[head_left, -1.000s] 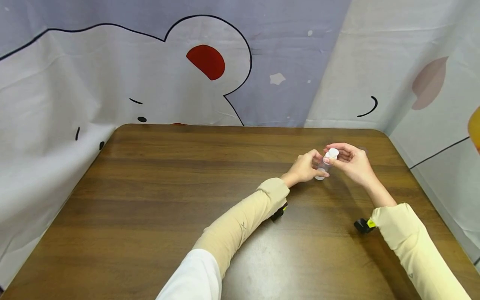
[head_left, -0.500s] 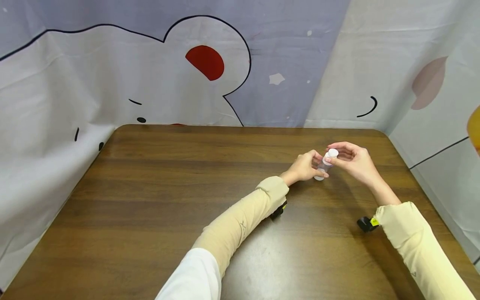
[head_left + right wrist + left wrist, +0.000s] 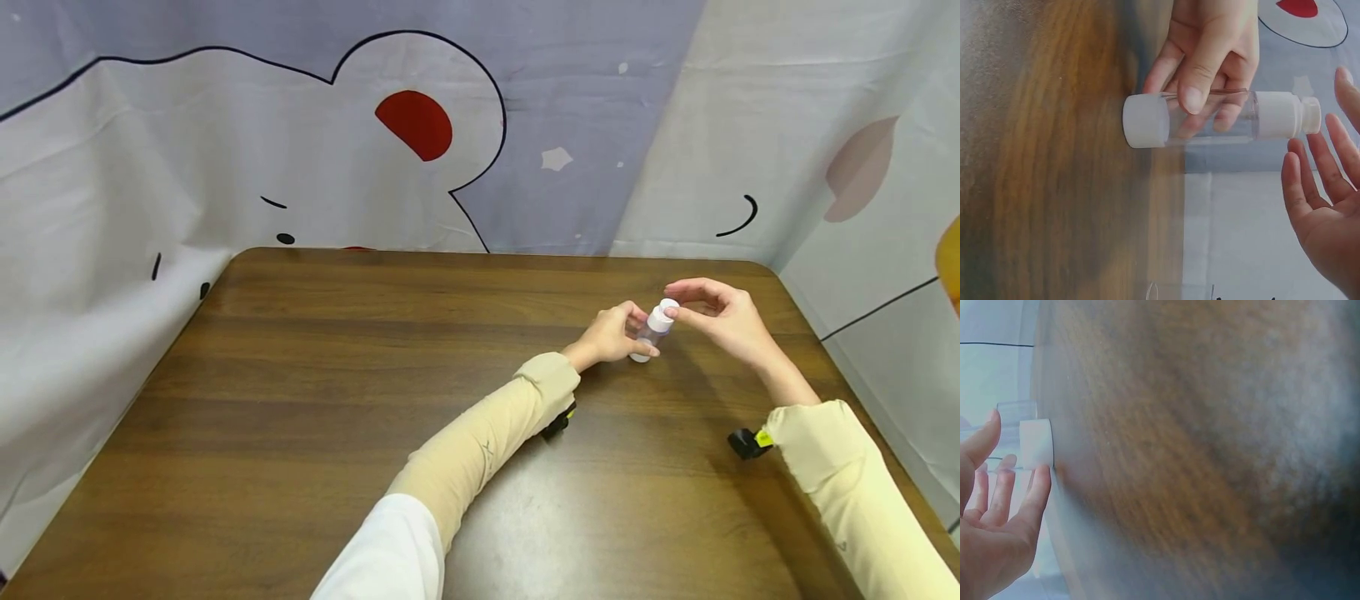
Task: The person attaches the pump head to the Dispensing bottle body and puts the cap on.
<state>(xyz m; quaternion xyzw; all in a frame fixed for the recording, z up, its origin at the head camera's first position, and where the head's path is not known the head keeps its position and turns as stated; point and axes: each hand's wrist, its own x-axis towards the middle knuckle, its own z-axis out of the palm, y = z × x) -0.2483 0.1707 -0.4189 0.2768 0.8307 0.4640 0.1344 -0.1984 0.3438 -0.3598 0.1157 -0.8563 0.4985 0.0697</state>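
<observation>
A small pump bottle (image 3: 660,320) with a clear body, white base and white pump top stands on the table. My left hand (image 3: 604,335) holds it low on the body; in the right wrist view the thumb lies across the clear wall of the pump bottle (image 3: 1275,115). The right hand (image 3: 722,320) is beside the pump top, its fingers spread and loosely bent. A gap shows between thumb and fingers of the right hand (image 3: 1332,212) there. In the left wrist view, the white base (image 3: 1036,444) meets the table close to the fingertips of the left hand (image 3: 1004,531).
The brown wooden table (image 3: 360,400) has a far edge just behind the hands. A clear, see-through piece (image 3: 1194,292) shows at the bottom of the right wrist view. A printed curtain (image 3: 555,100) hangs behind the table and along its sides.
My right hand has moved right and slightly up off the pump top, uncovering it. The left hand has stayed round the bottle.
</observation>
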